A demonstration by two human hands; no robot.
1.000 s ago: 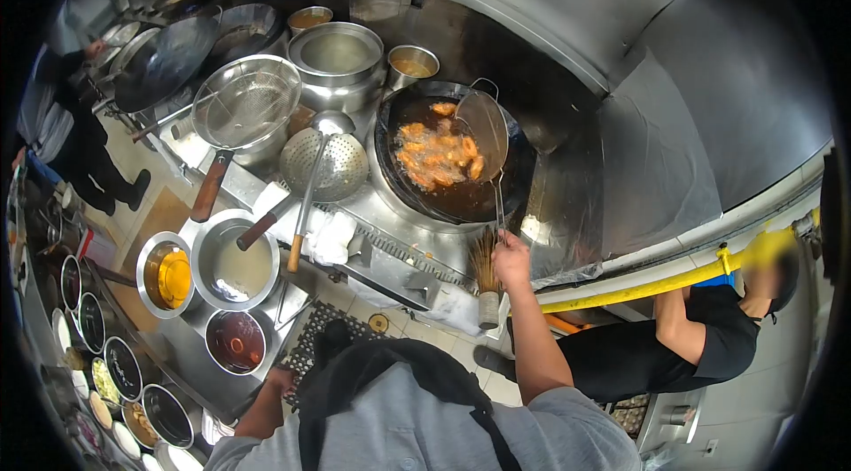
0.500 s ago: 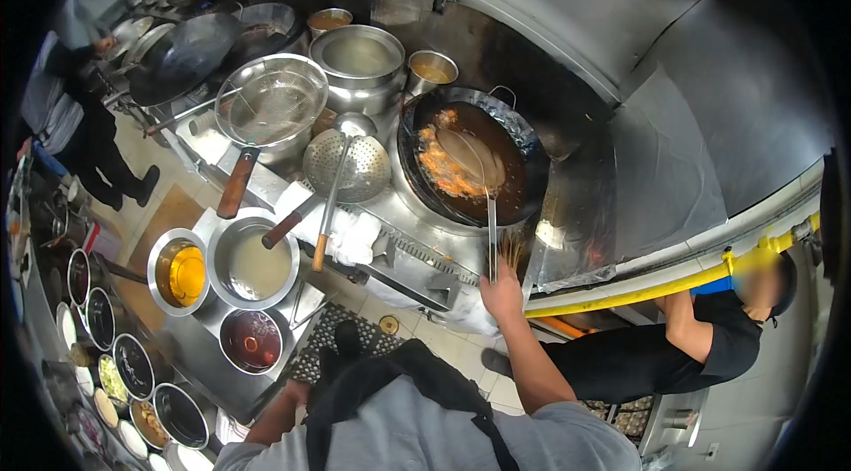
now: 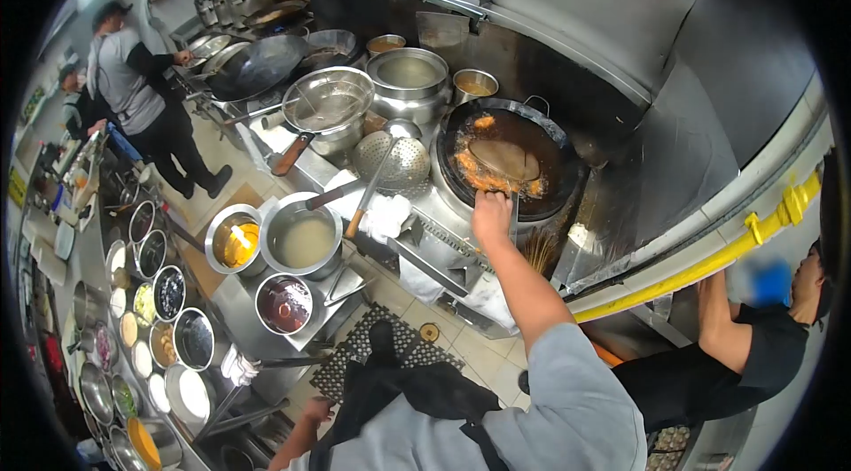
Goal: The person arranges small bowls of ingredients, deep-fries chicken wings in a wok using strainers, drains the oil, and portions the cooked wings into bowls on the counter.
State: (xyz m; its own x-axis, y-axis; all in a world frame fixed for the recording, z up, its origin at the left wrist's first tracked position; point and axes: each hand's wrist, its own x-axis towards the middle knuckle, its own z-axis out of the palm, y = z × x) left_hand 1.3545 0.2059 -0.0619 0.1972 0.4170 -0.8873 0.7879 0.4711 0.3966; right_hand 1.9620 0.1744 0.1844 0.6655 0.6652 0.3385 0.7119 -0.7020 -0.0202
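Note:
My right hand is closed around the handle of a wire strainer, at the near edge of a black wok. The strainer's round mesh lies in the dark oil, over orange fried pieces that bubble at the wok's left side. One more piece floats near the far rim. My left hand hangs low beside the dark apron, away from the wok; its fingers are too small and dim to read. A perforated ladle lies just left of the wok.
Left of the wok stand a steel pot and a mesh basket. Nearer are bowls of yellow liquid, cloudy liquid and red sauce. A person is at the right beside a yellow pipe; others stand at the far left.
The strainer has gone down into the oil and swept left over the pieces. My right hand has moved forward to the wok's near edge. The view has turned leftward.

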